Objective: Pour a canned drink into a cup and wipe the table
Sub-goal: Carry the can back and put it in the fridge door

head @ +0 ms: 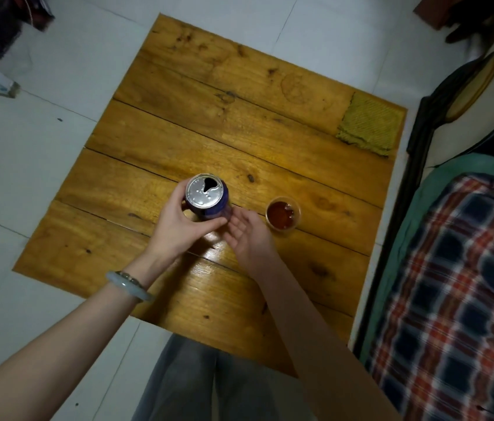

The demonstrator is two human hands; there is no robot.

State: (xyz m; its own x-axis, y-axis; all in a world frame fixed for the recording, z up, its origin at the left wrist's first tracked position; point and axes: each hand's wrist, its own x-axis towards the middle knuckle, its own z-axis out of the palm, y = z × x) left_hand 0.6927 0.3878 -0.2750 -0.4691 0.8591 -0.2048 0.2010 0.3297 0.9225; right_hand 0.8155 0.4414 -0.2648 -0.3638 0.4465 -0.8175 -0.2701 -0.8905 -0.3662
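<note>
The left hand point(179, 226) grips an opened, upright blue aluminium can point(206, 191) near the middle of the plank wooden table point(209, 117). The right hand point(247, 235) lies loose and open-palmed just beside it. A clear plastic cup point(283, 233) of brown drink stands just right of them, and a green woven cloth point(368, 124) lies at the far right corner.

Both forearms are bare. Just behind the left hand point(176, 229), the wrist carries a thick, rounded bangle point(129, 286) of pale greenish-white, smooth and glossy, with a slimmer metallic band point(132, 278) touching it on the hand's side. Loose grey trousers point(209, 387) cover the legs.
</note>
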